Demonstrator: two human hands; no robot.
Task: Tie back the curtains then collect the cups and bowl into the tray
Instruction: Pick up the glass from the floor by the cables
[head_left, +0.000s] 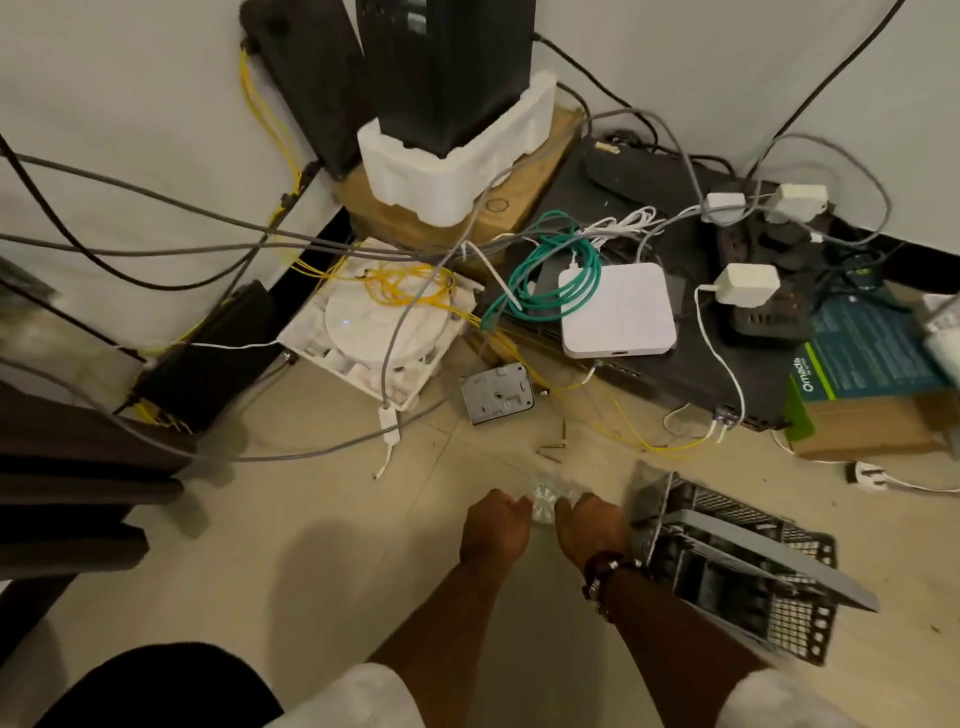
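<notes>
Nearest the camera: two white sleeves at the bottom edge, with both bare forearms reaching forward and down toward the floor. The left hand (494, 527) and right hand (589, 527) are side by side, backs up, knuckles far. Between them sits one clear glass cup (544, 503), ribbed and blurred; the fingers of each hand curl in against its sides, clamped on it from left and right. The right wrist carries one dark bracelet (605, 571).

The cup is low over the beige floor, centre-right of the scene, just left of one dark mesh tray (800, 618), which holds a grey slab lying at a slant. Cup and tray are near but apart.

Farther off: one white square box (621, 310) rests on a flat black unit, one green cable coil (550, 275) just left of it, one round white device (379, 317) with yellow fibres over it, one metal plate (497, 393) on the floor. One dark curtain (72, 483) hangs at the left edge.
</notes>
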